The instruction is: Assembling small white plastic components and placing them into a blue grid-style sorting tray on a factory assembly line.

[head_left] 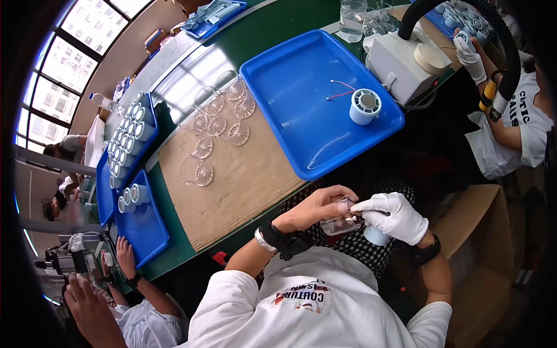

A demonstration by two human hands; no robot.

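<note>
From where I stand, the work in hand looks like bringing a small wired part and a clear cover together, right over the person's lap. The bare left hand (pixel 318 204) is closed around a clear plastic box-like cover (pixel 341 226), fingers bent over its upper edge. The gloved right hand (pixel 399 217) has thumb and forefinger pinched together at that edge, by a thin reddish lead (pixel 353 212); its other fingers curl over a pale blue cup-shaped housing (pixel 376 235), whose lower end shows beneath them. I can't tell whether the pinch has the lead itself.

So the cover lies within the left grip, and the housing just to its right, under the glove. To my eye, the next move calls for a steady left hold and fine fingertip guiding, with the lead kept slack. A similar wired housing (pixel 365 108) sits in the large blue tray (pixel 296 93).
</note>
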